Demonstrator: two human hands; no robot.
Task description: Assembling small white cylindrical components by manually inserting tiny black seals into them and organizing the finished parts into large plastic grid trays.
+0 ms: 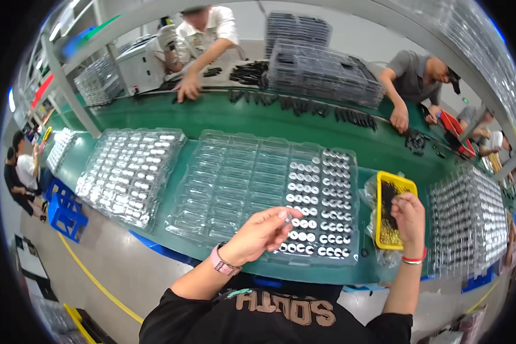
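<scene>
My left hand (264,231) is closed in a pinch above the clear plastic tray (218,189), beside its rows of white round parts (304,236). Something small may be between its thumb and forefinger, too small to make out. These parts fill the right-hand columns of the tray, while the moulded pockets at the left hold nothing. Over the right edge of a yellow bin (389,247), my right hand (408,218) is closed with its fingertips together. Whatever it holds is hidden. Small brass-coloured pieces (389,235) and dark ones lie in the bin.
More filled trays stand at the left (129,172) and in a stack at the right (470,221). Behind the green belt (212,112), two people handle black parts beside stacked trays (324,71). A red bin (457,135) sits far right, a blue crate (66,212) far left.
</scene>
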